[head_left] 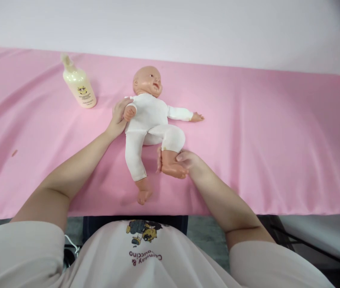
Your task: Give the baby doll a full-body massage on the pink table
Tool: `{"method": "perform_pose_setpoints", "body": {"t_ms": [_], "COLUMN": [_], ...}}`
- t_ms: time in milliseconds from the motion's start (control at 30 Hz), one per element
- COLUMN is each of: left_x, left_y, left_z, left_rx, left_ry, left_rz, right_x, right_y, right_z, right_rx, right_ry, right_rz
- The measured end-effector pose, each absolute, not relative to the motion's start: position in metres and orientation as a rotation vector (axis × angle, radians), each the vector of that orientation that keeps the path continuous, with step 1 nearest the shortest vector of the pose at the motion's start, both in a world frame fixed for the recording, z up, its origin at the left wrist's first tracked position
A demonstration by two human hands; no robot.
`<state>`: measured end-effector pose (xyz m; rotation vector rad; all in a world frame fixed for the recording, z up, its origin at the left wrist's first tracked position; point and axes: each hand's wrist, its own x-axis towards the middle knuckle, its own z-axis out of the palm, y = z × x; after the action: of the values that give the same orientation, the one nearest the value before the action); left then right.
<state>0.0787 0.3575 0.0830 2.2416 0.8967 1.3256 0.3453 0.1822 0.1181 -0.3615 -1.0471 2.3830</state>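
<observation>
A baby doll (148, 114) with a bare plastic head and a white cloth body lies on its back on a pink cloth, head away from me. My left hand (119, 115) holds the doll's side at the shoulder and arm, its fingertips partly hidden behind the doll's small hand. Around the ankle of the doll's bent leg, on the right, my right hand (184, 160) is closed, with fingers beneath and the thumb on the near side. That leg is raised and turned across. The doll's other leg lies stretched toward me, and one arm points out to the right.
A pale yellow pump bottle (79, 86) with a cartoon label stands to the doll's upper left. The pink tablecloth (278, 144) runs to the table's front edge by my body. A small brownish mark (14, 153) shows at the left. Behind the table is a white wall (188, 32).
</observation>
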Motion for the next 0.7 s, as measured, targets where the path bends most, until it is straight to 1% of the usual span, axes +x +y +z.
{"method": "perform_pose_setpoints", "body": {"t_ms": [67,200,467,533,700], "left_x": [0.078,0.076,0.077,0.077,0.073], "left_y": [0.355,0.353,0.354,0.353,0.360], "left_z": [0.087,0.089,0.088,0.089,0.078], "left_rx": [2.293,2.334,2.391,2.387,2.249], "left_ry": [0.877,0.884,0.864,0.860,0.894], "left_rz": [1.273,1.198,1.201,1.199,1.284], "right_x": [0.344,0.344,0.349,0.347,0.347], "right_y": [0.180,0.188,0.203,0.201,0.191], "right_z": [0.124,0.122,0.113,0.113,0.116], "right_rx": [-0.516,-0.609,-0.904,-0.881,-0.658], "right_ry": [-0.984,-0.911,-0.734,-0.750,-0.951], "right_rz": [2.283,2.163,2.118,2.120,2.175]}}
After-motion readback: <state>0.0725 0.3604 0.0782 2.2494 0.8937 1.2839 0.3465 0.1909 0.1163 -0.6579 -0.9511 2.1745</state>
